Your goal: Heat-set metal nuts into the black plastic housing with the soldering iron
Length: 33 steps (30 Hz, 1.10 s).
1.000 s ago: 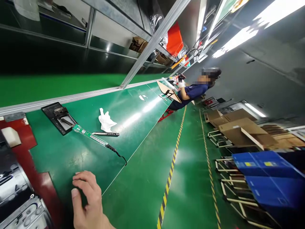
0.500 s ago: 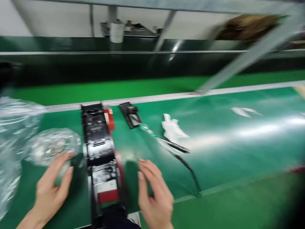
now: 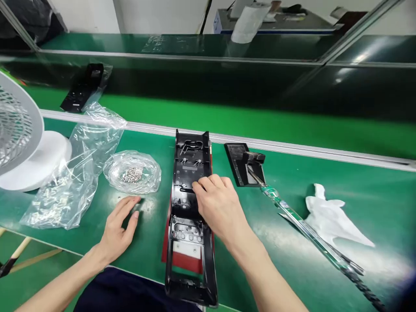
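Note:
A long black plastic housing (image 3: 185,203) lies lengthwise in front of me, on top of a red piece (image 3: 186,262). My right hand (image 3: 217,203) is over its middle, thumb and fingers pinched together at the inner surface. Whatever those fingertips hold, if anything, is hidden. To the left of the housing, my left hand (image 3: 120,229) hovers at the bench with thumb and fingers apart and nothing between them. Just beyond it sits a clear plastic bag (image 3: 151,173) holding a heap of small metal parts (image 3: 132,175).
On the right, a soldering iron (image 3: 292,216) with a green handle leans in a black stand (image 3: 237,162). Tweezers (image 3: 349,263) and a crumpled white cloth (image 3: 328,214) lie beside it. Leftward are a bag of small white parts (image 3: 55,199) and a fan (image 3: 35,160).
The view has swung left, bringing the fan into sight. My right hand has moved from beside the housing onto its middle. My left hand stays near the bag of metal parts.

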Motion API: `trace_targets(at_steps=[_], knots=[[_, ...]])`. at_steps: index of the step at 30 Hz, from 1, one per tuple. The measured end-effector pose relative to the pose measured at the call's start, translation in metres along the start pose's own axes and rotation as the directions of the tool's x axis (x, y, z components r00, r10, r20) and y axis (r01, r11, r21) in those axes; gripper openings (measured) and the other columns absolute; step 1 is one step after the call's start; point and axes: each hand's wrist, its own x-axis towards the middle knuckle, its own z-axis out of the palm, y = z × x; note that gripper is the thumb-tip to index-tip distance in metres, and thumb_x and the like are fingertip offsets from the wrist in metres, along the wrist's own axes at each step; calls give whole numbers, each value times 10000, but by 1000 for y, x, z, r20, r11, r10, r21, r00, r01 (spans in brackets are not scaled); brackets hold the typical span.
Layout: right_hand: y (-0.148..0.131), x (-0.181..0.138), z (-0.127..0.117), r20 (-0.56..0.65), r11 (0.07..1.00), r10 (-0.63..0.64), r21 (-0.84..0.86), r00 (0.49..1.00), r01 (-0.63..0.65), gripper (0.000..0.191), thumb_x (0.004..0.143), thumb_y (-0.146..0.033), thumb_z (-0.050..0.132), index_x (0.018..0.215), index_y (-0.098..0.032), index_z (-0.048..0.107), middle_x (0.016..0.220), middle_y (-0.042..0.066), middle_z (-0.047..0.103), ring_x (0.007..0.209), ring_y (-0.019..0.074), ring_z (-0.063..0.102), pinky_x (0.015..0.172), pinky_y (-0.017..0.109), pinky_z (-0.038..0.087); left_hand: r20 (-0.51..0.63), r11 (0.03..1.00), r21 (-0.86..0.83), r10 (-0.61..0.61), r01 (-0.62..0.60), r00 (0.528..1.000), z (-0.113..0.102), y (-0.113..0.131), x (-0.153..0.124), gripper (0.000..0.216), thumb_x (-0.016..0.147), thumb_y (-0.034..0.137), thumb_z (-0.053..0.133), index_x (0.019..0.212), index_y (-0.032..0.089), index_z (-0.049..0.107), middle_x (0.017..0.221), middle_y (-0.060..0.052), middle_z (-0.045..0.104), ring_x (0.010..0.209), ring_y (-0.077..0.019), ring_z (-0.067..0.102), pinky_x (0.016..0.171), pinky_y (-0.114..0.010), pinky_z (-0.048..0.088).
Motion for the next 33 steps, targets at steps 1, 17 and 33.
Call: trace_targets(at_steps=[1, 17, 33], knots=[[1, 1, 1, 13, 1000, -14, 12, 1000, 14, 217, 759, 76, 454, 681, -97, 557, 714, 65, 462, 716, 214, 380, 667, 335, 264, 3, 1000, 8, -10, 10, 1000, -1, -3, -1, 334, 891, 150, 480, 1218, 171, 545, 1104, -104, 621, 1054, -178, 583, 905, -350, 519], [20, 17, 20, -42, 986, -77, -149, 996, 70, 207, 884, -3, 459, 762, -73, 610, 746, 63, 495, 743, 227, 399, 666, 326, 274, 21, 999, -2, -49, 49, 999, -5, -13, 4, 318, 869, 101, 502, 1175, 144, 576, 1053, -97, 627, 999, -162, 593, 880, -320, 505], [-18, -42, 2, -287, 930, 301, 300, 909, -213, 112, 929, 18, 533, 985, -79, 542, 1002, 108, 563, 889, 248, 558, 779, 353, 454, 50, 969, -59, 242, -239, 969, 4, 14, 4, 313, 771, -37, 525, 1056, 79, 583, 1015, -135, 616, 976, -192, 595, 875, -382, 508]])
